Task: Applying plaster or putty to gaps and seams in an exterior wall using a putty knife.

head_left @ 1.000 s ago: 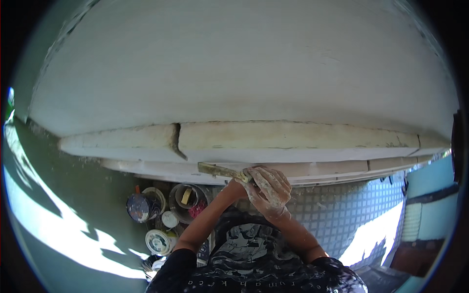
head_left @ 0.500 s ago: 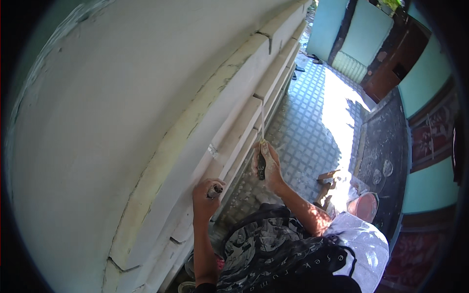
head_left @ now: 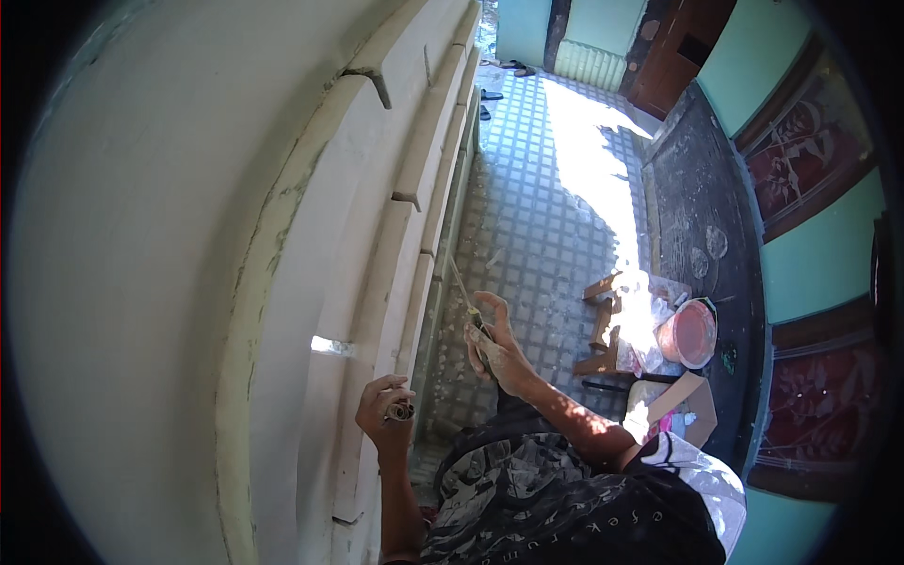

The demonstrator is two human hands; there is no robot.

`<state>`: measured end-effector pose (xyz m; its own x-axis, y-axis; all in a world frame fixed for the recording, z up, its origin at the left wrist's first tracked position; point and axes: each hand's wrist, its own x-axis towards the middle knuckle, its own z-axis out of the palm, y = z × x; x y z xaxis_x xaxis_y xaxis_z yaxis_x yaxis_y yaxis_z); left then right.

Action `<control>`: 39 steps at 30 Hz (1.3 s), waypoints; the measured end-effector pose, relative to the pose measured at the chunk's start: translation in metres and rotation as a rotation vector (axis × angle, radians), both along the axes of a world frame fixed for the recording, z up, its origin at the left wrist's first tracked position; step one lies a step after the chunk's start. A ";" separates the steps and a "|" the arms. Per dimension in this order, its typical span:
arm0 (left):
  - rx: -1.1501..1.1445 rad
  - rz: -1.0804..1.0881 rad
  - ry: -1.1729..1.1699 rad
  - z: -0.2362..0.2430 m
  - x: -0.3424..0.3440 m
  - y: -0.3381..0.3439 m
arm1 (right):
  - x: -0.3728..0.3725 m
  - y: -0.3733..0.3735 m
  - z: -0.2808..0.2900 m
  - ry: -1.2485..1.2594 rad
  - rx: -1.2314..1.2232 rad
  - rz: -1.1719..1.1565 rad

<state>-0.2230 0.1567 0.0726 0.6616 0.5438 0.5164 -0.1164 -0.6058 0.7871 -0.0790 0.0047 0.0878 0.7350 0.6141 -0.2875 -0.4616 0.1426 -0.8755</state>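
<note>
My left hand [head_left: 381, 410] is closed around a small greyish-brown rolled-up sheet [head_left: 400, 411], its spiral end showing. It is beside the pale stepped ledge [head_left: 375, 282] on the wall. My right hand [head_left: 499, 348], dusty with white, is out over the floor to the right of the ledge. It grips the dark handle of a slim hand tool [head_left: 475, 317], which has a yellowish collar and a long thin shaft pointing away from me toward the ledge's lower edge. The index finger is lifted off the handle. Whether the shaft is a screwdriver's or a narrow blade's I cannot make out.
Left, a smooth pale wall [head_left: 141, 282] rises above the ledge. On the right are a wooden stool [head_left: 603, 325], a pinkish bucket [head_left: 692, 334] and an open cardboard box [head_left: 690, 405]. Sandals [head_left: 490, 95] lie far off on the patterned tile floor [head_left: 527, 207].
My view has swung left-to-right, so the scene shifts left. My right hand has drawn the tool away from the ledge joint and tilted it, its index finger lifting. My left hand still holds the roll.
</note>
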 end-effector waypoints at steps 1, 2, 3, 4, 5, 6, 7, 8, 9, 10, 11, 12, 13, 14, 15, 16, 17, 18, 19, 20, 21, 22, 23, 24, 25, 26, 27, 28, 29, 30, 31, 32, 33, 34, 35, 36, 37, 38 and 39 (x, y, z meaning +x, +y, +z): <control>0.011 0.029 0.030 -0.001 0.003 0.004 | 0.007 -0.004 -0.003 -0.016 -0.009 0.029; 0.021 0.061 0.060 -0.001 0.007 0.007 | 0.016 -0.005 -0.004 -0.006 -0.017 0.031; 0.014 0.074 0.070 0.002 0.013 0.010 | 0.025 -0.002 -0.006 -0.054 -0.007 0.042; 0.082 0.061 0.080 0.009 0.026 0.012 | 0.036 -0.001 -0.008 -0.101 0.004 0.048; 0.150 0.049 0.090 0.012 0.041 0.014 | 0.048 0.003 -0.007 -0.092 0.000 0.059; 0.154 0.033 0.114 0.012 0.056 0.018 | 0.060 0.011 -0.002 -0.160 0.040 0.020; 0.148 0.043 0.126 0.012 0.071 0.023 | 0.072 0.019 0.003 -0.229 0.080 -0.021; 0.174 0.004 0.150 0.012 0.086 0.028 | 0.085 0.026 0.011 -0.217 0.078 -0.008; 0.202 -0.032 0.180 0.012 0.094 0.036 | 0.096 0.036 0.020 -0.181 0.128 0.028; 0.178 -0.069 0.213 0.007 0.101 0.045 | 0.106 0.045 0.030 -0.148 0.179 0.061; 0.179 -0.055 0.227 0.002 0.101 0.052 | 0.115 0.056 0.039 -0.134 0.184 0.074; 0.215 -0.061 0.282 -0.001 0.105 0.058 | 0.124 0.067 0.048 -0.137 0.231 0.097; 0.251 -0.070 0.335 -0.003 0.112 0.059 | 0.133 0.074 0.054 -0.142 0.277 0.115; 0.192 -0.048 0.326 -0.001 0.113 0.056 | 0.139 0.082 0.058 -0.132 0.282 0.119; 0.198 -0.047 0.333 -0.002 0.115 0.053 | 0.146 0.090 0.060 -0.112 0.333 0.121; 0.159 -0.024 0.355 -0.002 0.111 0.052 | 0.152 0.097 0.062 -0.088 0.392 0.125; 0.121 -0.001 0.377 -0.001 0.109 0.051 | 0.158 0.101 0.064 -0.078 0.407 0.126; 0.105 0.005 0.357 -0.001 0.108 0.050 | 0.157 0.108 0.065 -0.097 0.388 0.134; 0.090 0.012 0.401 -0.002 0.107 0.049 | 0.158 0.115 0.069 -0.122 0.371 0.136; 0.115 0.010 0.393 0.000 0.109 0.051 | 0.158 0.123 0.072 -0.096 0.377 0.125; 0.128 0.003 0.380 0.002 0.116 0.047 | 0.157 0.126 0.070 -0.095 0.389 0.112; 0.139 -0.002 0.387 0.001 0.115 0.047 | 0.153 0.131 0.064 -0.084 0.410 0.095; 0.148 -0.009 0.392 -0.001 0.114 0.048 | 0.150 0.136 0.059 -0.075 0.429 0.077; 0.145 -0.015 0.385 -0.001 0.113 0.048 | 0.148 0.139 0.057 -0.112 0.457 0.056; 0.150 -0.022 0.385 0.000 0.114 0.048 | 0.147 0.142 0.055 -0.114 0.460 0.048; 0.131 -0.020 0.383 0.002 0.116 0.049 | 0.146 0.145 0.053 -0.120 0.457 0.027; 0.112 -0.022 0.381 0.005 0.115 0.050 | 0.143 0.150 0.051 -0.126 0.455 0.002; 0.111 -0.038 0.369 0.004 0.113 0.051 | 0.140 0.155 0.050 -0.130 0.454 -0.012; 0.113 -0.054 0.366 0.003 0.112 0.053 | 0.138 0.160 0.048 -0.145 0.485 -0.019; 0.112 -0.050 0.363 0.003 0.113 0.055 | 0.138 0.165 0.047 -0.163 0.517 -0.023; 0.110 -0.047 0.359 0.002 0.112 0.057 | 0.136 0.169 0.046 -0.182 0.548 -0.027; 0.111 -0.044 0.420 0.004 0.108 0.056 | 0.130 0.170 0.043 -0.160 0.575 -0.061; 0.111 -0.052 0.415 0.003 0.106 0.056 | 0.126 0.173 0.041 -0.167 0.573 -0.067; 0.108 -0.052 0.431 0.002 0.106 0.056 | 0.125 0.174 0.039 -0.106 0.587 -0.118; 0.106 -0.051 0.448 0.001 0.108 0.056 | 0.127 0.174 0.038 -0.044 0.600 -0.169; 0.130 -0.098 0.382 0.004 0.115 0.056 | 0.141 0.168 0.046 -0.022 0.586 -0.208; 0.130 -0.097 0.378 0.005 0.117 0.059 | 0.152 0.166 0.048 -0.025 0.587 -0.206; 0.122 -0.159 0.350 0.006 0.117 0.060 | 0.162 0.165 0.049 -0.087 0.550 -0.135; 0.111 -0.223 0.324 0.006 0.115 0.060 | 0.166 0.164 0.050 -0.147 0.508 -0.066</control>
